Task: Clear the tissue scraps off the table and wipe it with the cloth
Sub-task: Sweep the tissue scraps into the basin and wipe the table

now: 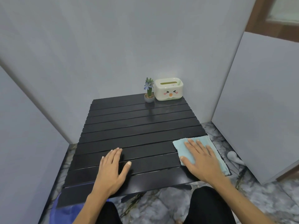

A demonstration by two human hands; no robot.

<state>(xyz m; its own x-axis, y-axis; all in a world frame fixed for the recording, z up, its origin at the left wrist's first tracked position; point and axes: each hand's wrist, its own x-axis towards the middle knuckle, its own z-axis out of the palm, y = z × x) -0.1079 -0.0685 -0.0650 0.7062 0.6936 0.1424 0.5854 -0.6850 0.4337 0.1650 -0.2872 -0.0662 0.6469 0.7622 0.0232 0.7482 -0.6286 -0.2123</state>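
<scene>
No scraps are showing on the tabletop [137, 126]; right hand [200, 160] is pressing flat on the cloth [181, 147] at lower right, so wiping looks underway; left hand [111, 168] is resting flat, holding nothing.

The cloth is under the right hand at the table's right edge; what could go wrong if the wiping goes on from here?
1. The cloth already overhangs the right edge of the table; an outward stroke by the right hand could drag it off.
2. A long stroke toward the far corner might knock over the small potted plant or push the tissue box.
3. The cloth could catch in the gaps between the slats.
</scene>
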